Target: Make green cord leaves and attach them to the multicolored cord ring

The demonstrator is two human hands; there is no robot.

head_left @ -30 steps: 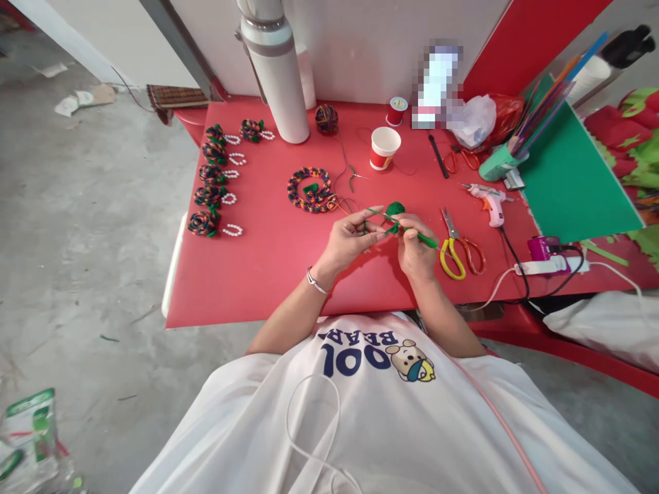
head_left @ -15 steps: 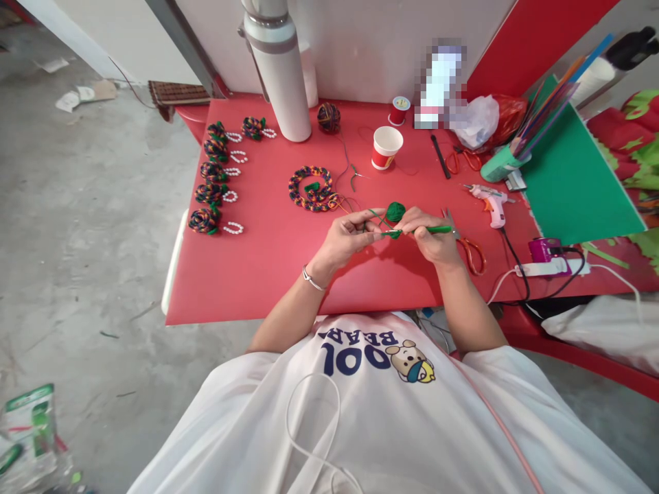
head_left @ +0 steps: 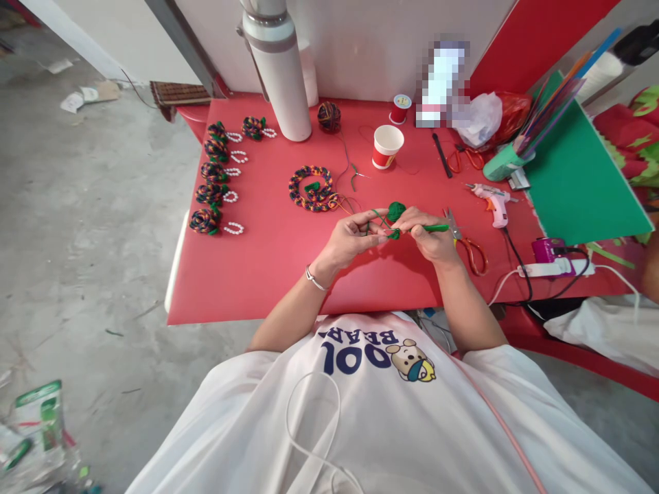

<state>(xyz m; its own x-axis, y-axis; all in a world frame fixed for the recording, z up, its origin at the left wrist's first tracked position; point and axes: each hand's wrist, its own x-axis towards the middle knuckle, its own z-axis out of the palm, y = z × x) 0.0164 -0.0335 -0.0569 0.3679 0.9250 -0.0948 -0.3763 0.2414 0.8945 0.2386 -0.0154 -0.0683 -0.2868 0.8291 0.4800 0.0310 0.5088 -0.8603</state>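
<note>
My right hand (head_left: 428,233) is closed around a crochet hook with a green handle (head_left: 437,228), its tip pointing left. A small green crochet piece (head_left: 394,234) sits at the hook's tip between my hands. My left hand (head_left: 355,234) is closed, with green yarn (head_left: 378,216) running over its fingers to the work. Just behind the fingertips lies a ball of green yarn (head_left: 396,210). Beyond my left hand rests a coiled multicoloured crochet strip (head_left: 312,189) with a green tip and loose yarn ends.
Multicoloured crochet roses (head_left: 204,221) with white bead loops (head_left: 233,228) line the table's left side. Behind stand a white flask (head_left: 281,82), a yarn ball (head_left: 329,116) and a paper cup (head_left: 387,147). Orange-handled scissors (head_left: 474,256) and a pink glue gun (head_left: 494,204) lie right.
The hook has shifted slightly left, and its metal shaft shows less. The green crochet piece is more visible between my hands. Other things on the table stay as they were.
</note>
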